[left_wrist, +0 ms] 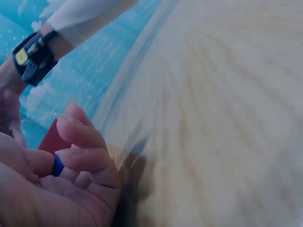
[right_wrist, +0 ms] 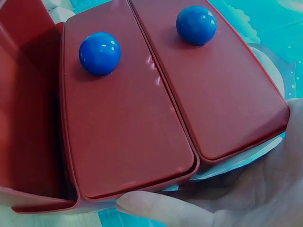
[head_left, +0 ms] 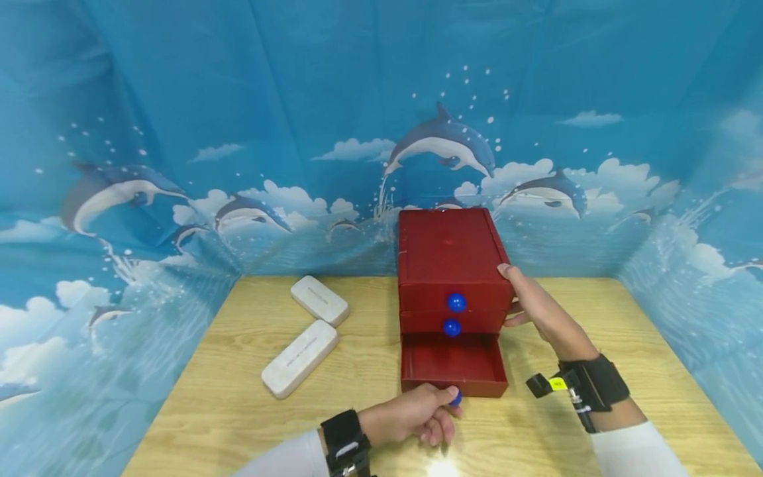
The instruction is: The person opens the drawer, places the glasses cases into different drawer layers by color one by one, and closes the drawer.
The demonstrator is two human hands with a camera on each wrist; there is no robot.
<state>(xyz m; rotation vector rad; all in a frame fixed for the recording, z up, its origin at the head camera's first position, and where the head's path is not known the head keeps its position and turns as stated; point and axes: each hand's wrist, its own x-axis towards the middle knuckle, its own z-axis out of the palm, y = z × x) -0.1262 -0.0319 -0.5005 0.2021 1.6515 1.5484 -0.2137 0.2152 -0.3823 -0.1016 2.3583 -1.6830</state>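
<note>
A red drawer cabinet (head_left: 453, 245) stands at the back of the table, its bottom drawer (head_left: 450, 364) pulled out and bare inside. My left hand (head_left: 417, 414) pinches that drawer's blue round knob (head_left: 456, 399) between thumb and fingers; in the left wrist view, the fingers mostly cover the knob (left_wrist: 57, 166). Against the cabinet's right side rests my right hand (head_left: 539, 308), thumb at the top edge and fingers fairly straight along the side. The upper two drawers are closed, with blue knobs (right_wrist: 196, 25) on their fronts.
Two whitish oblong cases, one farther back (head_left: 320, 300) and one nearer (head_left: 300, 358), lie end to end left of the cabinet on the wooden table (head_left: 208, 397). A blue dolphin-print curtain (head_left: 334, 79) hangs behind the table and along its sides.
</note>
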